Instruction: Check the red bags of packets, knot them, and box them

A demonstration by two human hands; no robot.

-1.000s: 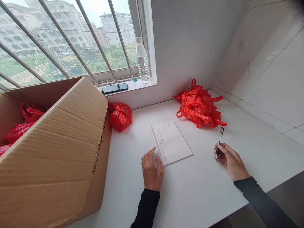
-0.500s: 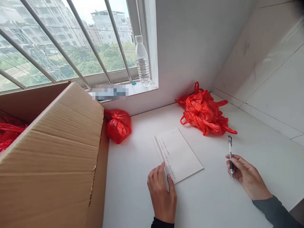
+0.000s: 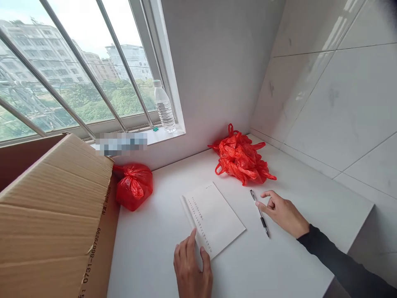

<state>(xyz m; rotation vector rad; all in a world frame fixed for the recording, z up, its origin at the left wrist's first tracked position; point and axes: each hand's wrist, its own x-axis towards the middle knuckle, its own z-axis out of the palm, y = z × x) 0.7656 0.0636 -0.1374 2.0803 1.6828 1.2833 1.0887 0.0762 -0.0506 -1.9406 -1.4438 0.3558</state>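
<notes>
A white sheet of paper [image 3: 214, 217] with a column of small writing lies on the white counter [image 3: 291, 265]. My left hand [image 3: 190, 269] rests on its near left corner, fingers stretched flat. A black pen [image 3: 259, 213] lies on the counter just right of the paper. My right hand [image 3: 281, 211] hovers beside the pen, fingers loosely spread, its thumb and forefinger at the pen's upper part without gripping it.
A large cardboard box [image 3: 52, 223] fills the left side. A knotted red plastic bag [image 3: 134, 186] sits against it, and a heap of red bags [image 3: 240, 159] lies at the back. A water bottle [image 3: 163, 106] stands on the windowsill. Tiled wall at right.
My right hand has laid the pen down on the counter beside the paper and opened. The view has swung up and to the right. My left hand stays on the paper.
</notes>
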